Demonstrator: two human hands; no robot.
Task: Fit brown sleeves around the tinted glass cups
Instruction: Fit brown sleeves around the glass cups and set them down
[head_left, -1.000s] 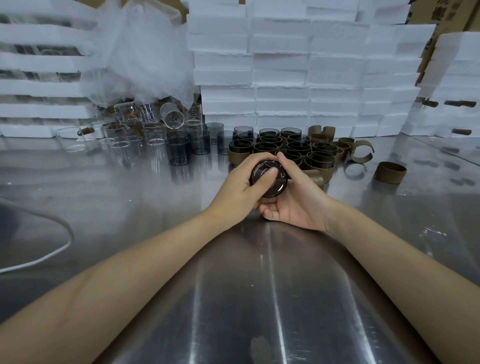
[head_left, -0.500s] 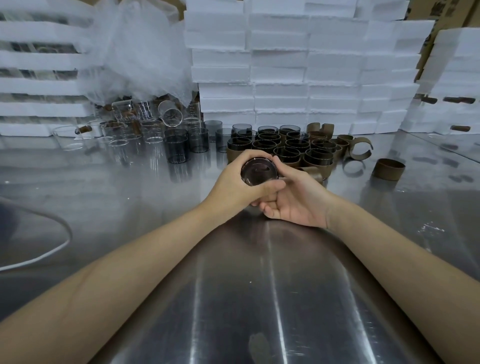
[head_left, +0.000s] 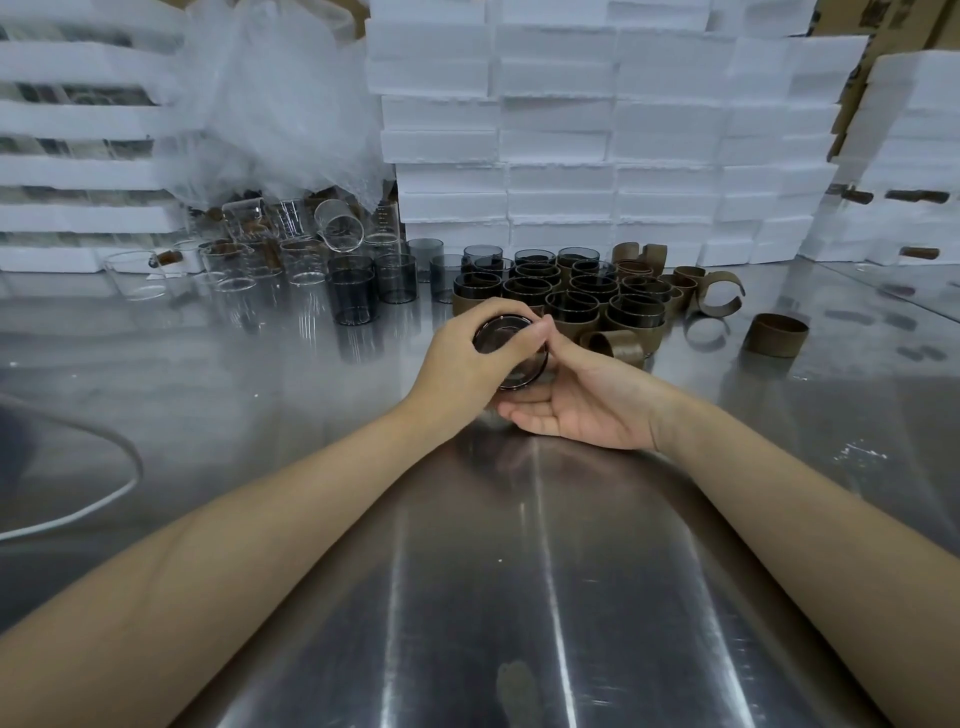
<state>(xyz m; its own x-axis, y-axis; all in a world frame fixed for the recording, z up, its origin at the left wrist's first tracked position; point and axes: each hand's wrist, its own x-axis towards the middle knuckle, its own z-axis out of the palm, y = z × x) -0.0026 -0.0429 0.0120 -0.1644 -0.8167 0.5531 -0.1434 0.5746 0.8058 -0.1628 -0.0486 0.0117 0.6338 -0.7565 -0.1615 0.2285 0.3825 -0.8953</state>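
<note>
Clear glasses (head_left: 228, 270) stand at the far left of the table (head_left: 519, 597). The left hand (head_left: 467, 358) curls its fingers over the tinted cup (head_left: 511, 345), held mid-table. The right hand (head_left: 582, 405) cradles the cup from beneath, palm up, thumb at the rim. Sleeved cups (head_left: 587, 296) cluster just behind; a loose sleeve (head_left: 775, 335) lies to the right.

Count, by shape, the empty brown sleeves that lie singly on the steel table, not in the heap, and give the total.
Closed ring sleeve: 1
Open C-shaped sleeve: 1
Curled sleeve beside the right hand: 1
Total: 3
The heap behind the C-shaped one overlaps too much to count.
</note>
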